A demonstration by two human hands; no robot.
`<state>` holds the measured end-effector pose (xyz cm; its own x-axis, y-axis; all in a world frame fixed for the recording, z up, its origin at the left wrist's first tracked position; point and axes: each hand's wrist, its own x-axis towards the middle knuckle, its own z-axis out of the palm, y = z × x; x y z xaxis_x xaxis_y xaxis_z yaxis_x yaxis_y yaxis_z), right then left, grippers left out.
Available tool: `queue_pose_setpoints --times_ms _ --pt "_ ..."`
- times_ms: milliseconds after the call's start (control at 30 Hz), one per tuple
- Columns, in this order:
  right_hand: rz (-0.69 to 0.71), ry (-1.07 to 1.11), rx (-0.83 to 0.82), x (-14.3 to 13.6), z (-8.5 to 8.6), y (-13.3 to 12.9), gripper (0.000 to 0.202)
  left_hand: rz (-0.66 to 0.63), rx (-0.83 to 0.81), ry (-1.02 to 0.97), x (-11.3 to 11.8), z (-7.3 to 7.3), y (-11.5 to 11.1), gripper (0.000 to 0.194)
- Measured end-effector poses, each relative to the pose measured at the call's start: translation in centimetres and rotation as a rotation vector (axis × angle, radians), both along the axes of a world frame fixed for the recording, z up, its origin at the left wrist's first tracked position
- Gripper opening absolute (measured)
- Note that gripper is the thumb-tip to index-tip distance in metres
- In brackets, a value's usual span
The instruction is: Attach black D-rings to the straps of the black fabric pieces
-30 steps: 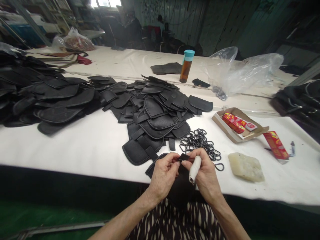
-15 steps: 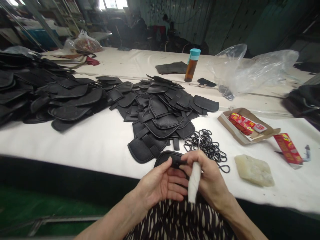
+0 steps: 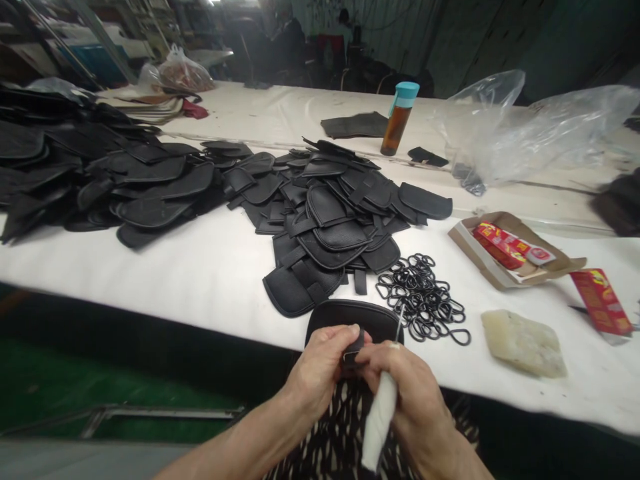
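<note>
My left hand is closed on the strap of a black leather-like flap piece, thumb on top. The piece lies at the table's front edge, its rounded, piped end pointing away from me. My right hand is closed round an awl with a white-wrapped handle and a thin metal shaft pointing up and away. Its thumb and forefinger also meet the strap beside my left fingers, whose exact grip is partly hidden. Just beyond the right hand lies a heap of black metal loops.
Many similar black pieces are piled ahead and to the left. A yellowish block, an open cardboard box with red packets and another red packet lie right. Farther back stand a bottle and clear plastic bags.
My left hand has gone from spread fingers to pinching the strap. The awl's handle has swung down and left, and more of the black piece shows. The view has shifted slightly.
</note>
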<state>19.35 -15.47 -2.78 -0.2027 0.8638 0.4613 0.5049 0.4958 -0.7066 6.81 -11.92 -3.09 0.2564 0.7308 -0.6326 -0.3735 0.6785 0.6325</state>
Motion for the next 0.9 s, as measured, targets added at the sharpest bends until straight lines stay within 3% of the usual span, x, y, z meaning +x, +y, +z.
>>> queue_pose_setpoints --times_ms 100,200,333,500,733,900 --pt "-0.123 0.164 -0.322 0.1 -0.4 -0.7 0.007 -0.013 0.087 -0.013 0.0 -0.2 -0.6 0.028" --pt "-0.248 0.192 -0.499 0.1 -0.5 -1.1 0.005 -0.017 0.133 -0.020 0.2 -0.2 -1.0 0.029" --pt "-0.311 0.161 -0.552 -0.2 -0.6 -1.0 0.009 0.007 0.141 -0.005 0.4 -0.5 -1.6 0.032" --pt "-0.324 0.154 -0.582 -0.6 -0.4 -0.9 0.009 0.097 0.120 0.187 0.1 -1.2 -2.6 0.042" --pt "-0.357 0.114 -0.614 -0.4 0.4 -0.7 0.008 -0.040 0.293 0.199 0.3 -0.6 -2.9 0.038" --pt "-0.374 0.078 -0.640 -0.5 0.5 -0.6 0.004 -0.058 0.310 0.214 0.4 -0.4 -3.0 0.033"
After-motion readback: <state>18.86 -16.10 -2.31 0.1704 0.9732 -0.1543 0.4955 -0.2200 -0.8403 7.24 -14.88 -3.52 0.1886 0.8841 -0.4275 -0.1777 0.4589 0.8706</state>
